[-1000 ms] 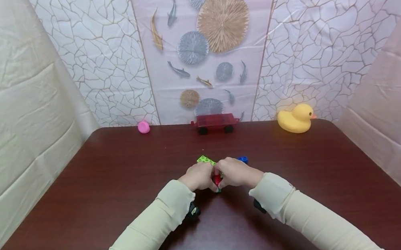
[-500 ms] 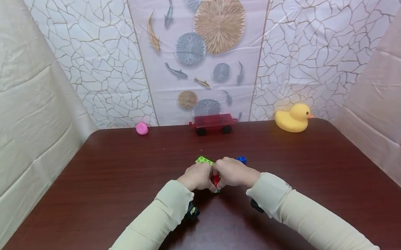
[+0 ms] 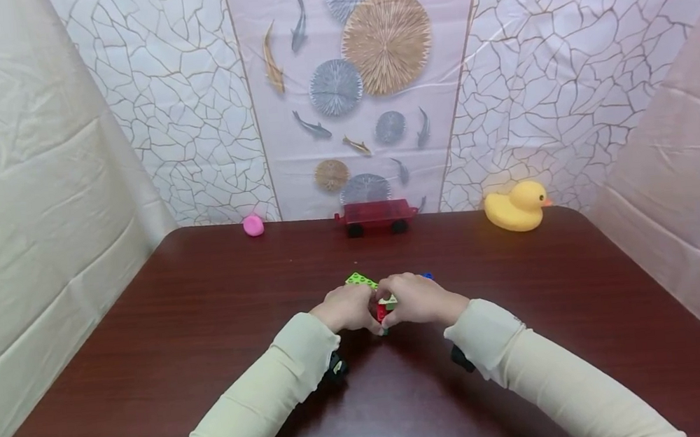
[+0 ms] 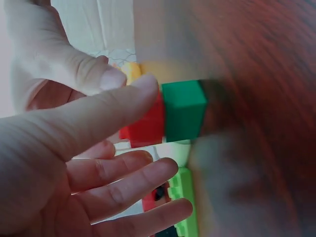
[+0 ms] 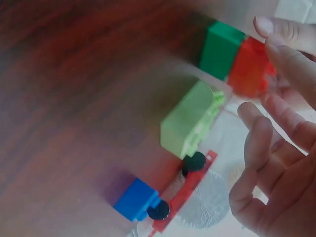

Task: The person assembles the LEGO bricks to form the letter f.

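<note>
A red toy brick (image 4: pixel 146 126) sits joined on a green brick (image 4: pixel 182 109), both standing on the table in front of me. My left hand (image 3: pixel 347 308) pinches the red brick, its thumb across the near face and the other fingers spread beyond. My right hand (image 3: pixel 419 300) is beside it with fingers loosely bent and apart, the thumb tip close to the red brick's upper edge in the right wrist view. Just behind the pair lies a light green studded block (image 5: pixel 190 121), rounded at one end. The blue brick (image 5: pixel 136 199) is mostly hidden by my right hand in the head view.
A light green studded piece (image 3: pixel 360 279) shows beyond my left hand. At the table's (image 3: pixel 204 282) back edge stand a red toy wagon (image 3: pixel 377 212) with black wheels, a pink round toy (image 3: pixel 253 226) on the left and a yellow duck (image 3: pixel 516 208) on the right. Fabric walls enclose the back and sides.
My right hand has shifted slightly right and loosened, baring more of the red brick and a light green block between the hands. The left hand stays nearly still.
</note>
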Tool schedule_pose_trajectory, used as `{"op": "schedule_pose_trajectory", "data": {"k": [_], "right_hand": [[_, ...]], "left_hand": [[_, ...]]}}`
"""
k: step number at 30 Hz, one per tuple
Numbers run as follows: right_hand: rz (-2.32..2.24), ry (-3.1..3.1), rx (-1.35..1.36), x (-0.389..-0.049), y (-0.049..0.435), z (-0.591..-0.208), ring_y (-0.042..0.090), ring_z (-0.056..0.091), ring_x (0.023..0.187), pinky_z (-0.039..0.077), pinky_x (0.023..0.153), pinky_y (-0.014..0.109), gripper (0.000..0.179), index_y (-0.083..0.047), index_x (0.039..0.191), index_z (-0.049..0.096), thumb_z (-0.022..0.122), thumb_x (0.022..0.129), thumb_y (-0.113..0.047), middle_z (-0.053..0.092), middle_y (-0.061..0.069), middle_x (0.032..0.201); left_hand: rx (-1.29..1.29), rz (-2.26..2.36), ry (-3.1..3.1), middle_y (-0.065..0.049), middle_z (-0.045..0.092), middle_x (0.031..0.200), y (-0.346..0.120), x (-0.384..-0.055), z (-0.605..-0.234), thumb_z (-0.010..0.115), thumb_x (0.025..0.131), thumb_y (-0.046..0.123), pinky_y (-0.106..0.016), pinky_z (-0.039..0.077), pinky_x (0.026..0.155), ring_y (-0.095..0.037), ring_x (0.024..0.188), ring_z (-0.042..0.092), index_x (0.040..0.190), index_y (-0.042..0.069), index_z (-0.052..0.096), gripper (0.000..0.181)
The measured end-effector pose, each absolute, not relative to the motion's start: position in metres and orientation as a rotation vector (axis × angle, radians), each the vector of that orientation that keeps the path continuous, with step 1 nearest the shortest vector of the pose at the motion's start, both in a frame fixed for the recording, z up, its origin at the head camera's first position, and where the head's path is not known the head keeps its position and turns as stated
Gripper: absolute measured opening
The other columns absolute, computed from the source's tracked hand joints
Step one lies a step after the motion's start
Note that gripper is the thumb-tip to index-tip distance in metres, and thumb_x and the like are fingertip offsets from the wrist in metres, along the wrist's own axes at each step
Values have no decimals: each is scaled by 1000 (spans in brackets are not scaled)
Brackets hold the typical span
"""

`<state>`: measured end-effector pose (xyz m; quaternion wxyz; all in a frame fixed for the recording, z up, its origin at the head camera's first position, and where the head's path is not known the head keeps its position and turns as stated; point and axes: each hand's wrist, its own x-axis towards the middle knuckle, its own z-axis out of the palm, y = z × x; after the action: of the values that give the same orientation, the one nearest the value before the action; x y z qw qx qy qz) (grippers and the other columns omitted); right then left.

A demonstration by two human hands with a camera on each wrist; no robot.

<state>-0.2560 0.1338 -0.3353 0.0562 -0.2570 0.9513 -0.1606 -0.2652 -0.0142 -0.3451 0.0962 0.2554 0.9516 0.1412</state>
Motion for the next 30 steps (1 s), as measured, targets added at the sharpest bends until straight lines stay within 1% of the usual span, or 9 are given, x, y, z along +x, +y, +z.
{"op": "schedule_pose_trajectory", "data": {"k": [3,6,7,11,13,14,17,23,30], "right_hand": [[-529,2892,-774,-259,140,-330,18,53,87,43,73,34,39,-11,101,62,74,68,-28,60,0,94],[-557,2894,-770,-262,146,-327,21,54,87,43,73,35,33,-10,98,62,72,71,-26,61,3,93],[-566,2889,-769,-262,147,-325,22,55,87,44,72,35,32,-9,97,62,71,72,-26,61,4,93],[-564,2881,-758,-264,150,-323,21,56,83,45,69,33,27,-8,94,63,70,73,-24,62,4,90],[-554,2883,-745,-265,151,-323,19,55,81,45,68,33,27,-8,94,63,70,74,-24,62,4,90],[-547,2886,-744,-265,151,-323,17,55,80,45,68,32,26,-8,94,63,69,74,-23,62,4,90],[-508,2903,-740,-267,150,-327,14,54,77,45,68,32,25,-8,94,63,68,75,-24,62,3,88],[-442,2939,-731,-272,145,-335,14,55,78,45,68,33,25,-8,94,63,67,76,-25,61,2,88],[-330,2993,-687,-281,137,-342,14,53,78,44,66,33,25,-8,95,63,64,78,-25,59,3,89]], "left_hand": [[759,413,2818,7,60,78,-12,-264,-340,76,63,36,-35,41,62,-12,73,53,88,15,64,35],[779,404,2822,6,61,90,-9,-264,-339,74,65,37,-37,42,67,-12,83,54,103,13,63,46],[789,401,2821,6,61,90,-8,-264,-339,74,66,37,-37,42,67,-12,83,54,102,13,63,44],[806,405,2803,8,57,68,-9,-264,-338,72,69,33,-33,40,57,-10,67,51,75,17,65,18],[804,407,2795,7,54,61,-11,-264,-337,73,70,31,-31,38,53,-11,61,48,63,18,61,18],[800,404,2797,7,53,59,-12,-264,-336,73,69,30,-30,37,52,-11,60,46,61,19,60,19],[785,378,2807,7,52,57,-19,-264,-334,74,68,29,-29,35,50,-11,60,44,59,19,60,20],[737,308,2836,6,53,59,-33,-266,-332,76,66,28,-29,36,52,-12,60,46,60,20,59,19],[722,327,2826,4,50,51,-40,-267,-330,77,65,25,-27,32,48,-12,55,41,56,18,59,21]]}}
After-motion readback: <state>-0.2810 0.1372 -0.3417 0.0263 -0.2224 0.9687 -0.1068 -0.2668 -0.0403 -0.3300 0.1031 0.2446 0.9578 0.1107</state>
